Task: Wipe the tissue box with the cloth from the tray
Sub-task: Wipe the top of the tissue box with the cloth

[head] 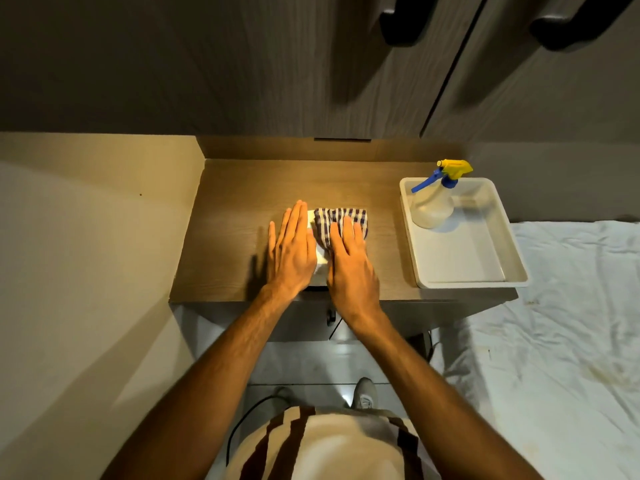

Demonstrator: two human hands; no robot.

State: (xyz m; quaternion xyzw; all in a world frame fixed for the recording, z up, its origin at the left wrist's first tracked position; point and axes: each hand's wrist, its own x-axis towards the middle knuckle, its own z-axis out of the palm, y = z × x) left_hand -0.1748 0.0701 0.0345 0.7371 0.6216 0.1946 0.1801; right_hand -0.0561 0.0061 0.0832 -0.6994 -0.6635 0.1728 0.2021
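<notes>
Hands (289,252) and striped cloth (341,220) hide most of tissue box (320,263)

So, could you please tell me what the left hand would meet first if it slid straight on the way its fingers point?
Nothing on the wooden tabletop as far as shown; the left hand would probably reach the back panel first.

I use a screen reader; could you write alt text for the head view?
Right hand presses a striped cloth onto a white tissue box steadied by the flat left hand on a wooden table; a spray bottle stands in a white tray.
</notes>
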